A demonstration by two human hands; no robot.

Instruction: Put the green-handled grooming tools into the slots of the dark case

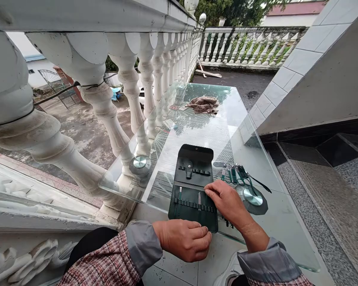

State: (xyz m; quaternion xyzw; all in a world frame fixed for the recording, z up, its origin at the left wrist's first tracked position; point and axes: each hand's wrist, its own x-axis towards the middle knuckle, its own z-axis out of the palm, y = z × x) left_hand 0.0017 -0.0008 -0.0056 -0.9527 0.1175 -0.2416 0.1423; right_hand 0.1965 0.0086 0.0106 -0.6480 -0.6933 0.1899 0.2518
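A dark green manicure case (193,182) lies unfolded on the glass table, its flap toward the far end. Two slim metal tools, a left one (179,194) and a right one (199,198), stand in its elastic loops. My left hand (186,240) is closed at the case's near edge, fingers curled under and fingertips hidden. At the right edge, by the fold, my right hand (228,202) has thumb and forefinger pressed together; what they pinch is hidden. Just beyond it lie several grooming tools (237,174), among them nail clippers and scissors with green handles.
The glass tabletop (197,127) shows round metal discs at left (139,161) and right (252,196). A crumpled brown cloth (203,105) lies toward its far end. White balusters (128,79) run along the left; stone steps (325,178) are on the right.
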